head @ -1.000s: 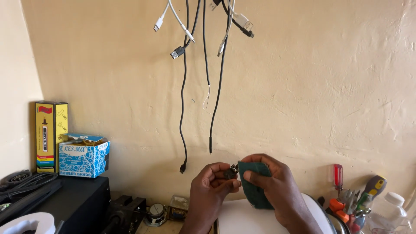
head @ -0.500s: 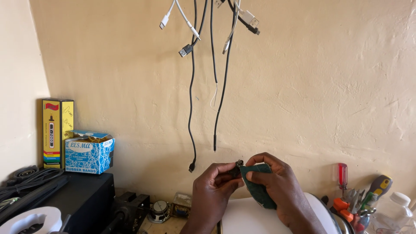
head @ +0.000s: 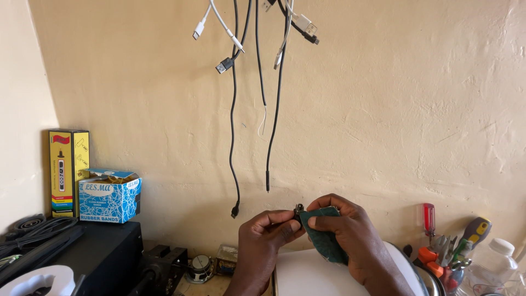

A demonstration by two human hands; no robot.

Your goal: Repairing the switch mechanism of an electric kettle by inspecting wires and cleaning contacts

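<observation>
Left hand point(head: 268, 233) pinched a small dark metal part point(head: 298, 211) between thumb and fingertips; right hand point(head: 342, 233) gripped a dark green piece of abrasive cloth point(head: 324, 241), folded over the same part, both hands touching at the part and raised above the counter. Directly under them lay a white rounded panel point(head: 318, 274). Lower left: white tape roll point(head: 35, 280) and black box-shaped cabinet point(head: 93, 257) with black coiled cables point(head: 33, 235) on top. Between cabinet and panel, a small round speaker point(head: 200, 267). Lower right: cluster of tools with a red-handled screwdriver point(head: 428, 218) upright, a clear plastic bottle with white cap point(head: 497, 263) just beside. Further back on the cabinet, a blue-and-white cardboard box point(head: 109, 195) touching a tall yellow carton point(head: 68, 172). Behind all, the cream plaster wall point(head: 394, 109) with black and white charging cables point(head: 257, 82) hanging down from above, ends free.
</observation>
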